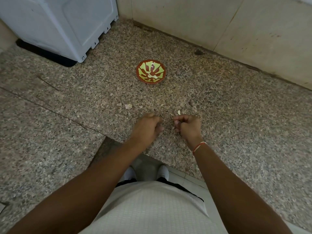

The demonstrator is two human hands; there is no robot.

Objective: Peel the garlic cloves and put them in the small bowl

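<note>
Speckled granite makes up the surface (236, 124) where the person works, both hands low and near each other. The left hand (148, 127) has its fingers curled under; whether it holds anything cannot be told. The right hand (187, 125) is curled too, fingertips seeming to pinch something small and pale, probably skin or a clove. A garlic clove (178, 112) lies just beyond the right hand, almost touching it. The small bowl (150, 73), red and green, sits well beyond both hands with pale peeled pieces (152, 76) inside. Peeling looks to be in hand. Next, the loose clove likely needs picking up and stripping.
</note>
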